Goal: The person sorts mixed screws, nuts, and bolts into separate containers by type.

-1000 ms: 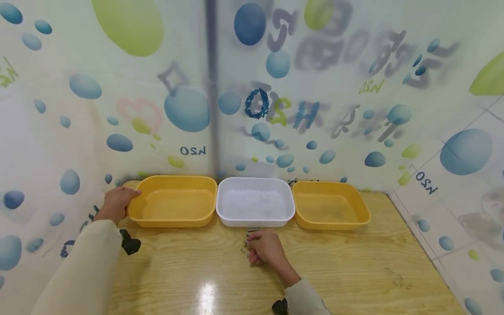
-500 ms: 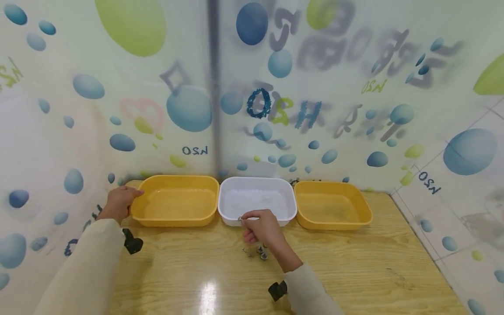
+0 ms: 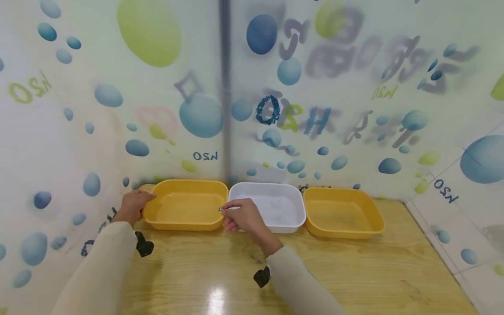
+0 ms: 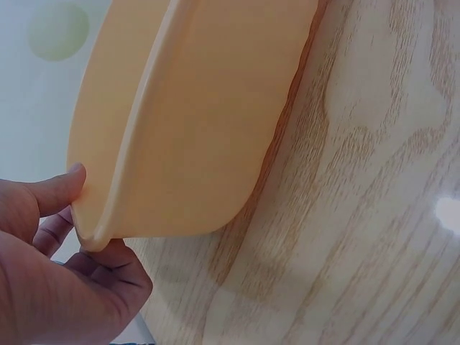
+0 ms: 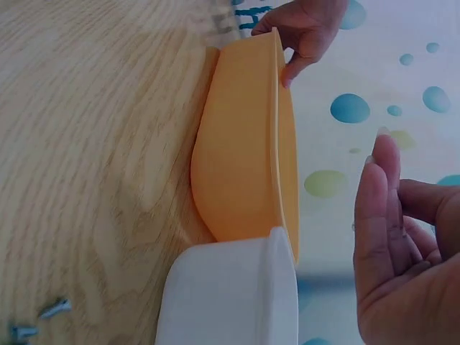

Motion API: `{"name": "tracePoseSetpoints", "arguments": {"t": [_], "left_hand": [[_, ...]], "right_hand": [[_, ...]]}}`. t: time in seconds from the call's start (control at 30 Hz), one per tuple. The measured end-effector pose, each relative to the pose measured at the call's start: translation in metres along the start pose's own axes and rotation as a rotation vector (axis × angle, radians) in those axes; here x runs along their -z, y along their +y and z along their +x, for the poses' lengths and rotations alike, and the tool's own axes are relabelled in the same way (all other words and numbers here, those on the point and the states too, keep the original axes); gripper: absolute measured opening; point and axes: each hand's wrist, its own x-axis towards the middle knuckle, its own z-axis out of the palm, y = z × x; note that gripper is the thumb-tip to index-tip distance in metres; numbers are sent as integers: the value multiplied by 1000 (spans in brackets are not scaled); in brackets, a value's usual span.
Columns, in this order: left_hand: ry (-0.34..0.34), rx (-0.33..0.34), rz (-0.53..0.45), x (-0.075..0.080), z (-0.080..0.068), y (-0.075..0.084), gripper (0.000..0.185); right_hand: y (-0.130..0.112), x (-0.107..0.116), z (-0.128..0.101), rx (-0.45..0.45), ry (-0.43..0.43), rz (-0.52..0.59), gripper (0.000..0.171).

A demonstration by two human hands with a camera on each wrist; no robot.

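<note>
My left hand grips the left end of a yellow plastic tray, and in the left wrist view the thumb lies inside its rim with curled fingers beneath. Between thumb and index finger, my right hand pinches a small silver screw, too small to make out fully. That hand is over the meeting rims of the yellow tray and a white tray. In the right wrist view, the screw is hidden behind the fingers. Loose metal screws lie on the table before the white tray.
A second yellow tray stands right of the white one, so three trays form a row against the patterned wall. They rest on a wood-grain table. Black wrist mounts hang at both sleeves.
My right hand has risen from the loose screws with one pinched and moved left across the white tray's front toward the left yellow tray. My left hand keeps its grip. The head view has shifted slightly.
</note>
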Motion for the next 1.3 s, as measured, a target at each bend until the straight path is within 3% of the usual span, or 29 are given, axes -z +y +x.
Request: {"name": "tracePoseSetpoints", "arguments": {"t": [0.23,0.53,0.73,1.3], "left_hand": [[-3,9,40,0,1,-1,51],[-9,19,25,-3,7,-1,54],[-3,22,18,-3,10,-1,50],[-14,-12,37,0,5,-1,49]], "right_hand": [[-16,-16,19,-17,12,-16,15],[-17,-28,36,-36,29,31,11],[-17,-33,37,-53,43,83,10],[-16,-21,31,-96,42,54,13]]}}
